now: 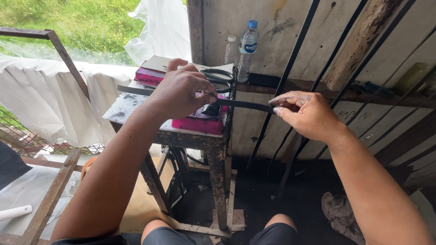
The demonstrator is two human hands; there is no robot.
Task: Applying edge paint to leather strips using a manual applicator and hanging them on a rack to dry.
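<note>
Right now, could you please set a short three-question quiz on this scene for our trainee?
1. True or false: both hands grip the same black strip.
2. What lies on the pink block behind the left hand? A) a hammer B) black-handled scissors C) a paintbrush
3. How many plastic bottles stand against the wall beyond the metal stand?

Key:
1. True; the left hand holds one stretch and the right hand pinches it further along.
2. B
3. Two: a blue-capped bottle and a white-capped bottle.
</note>
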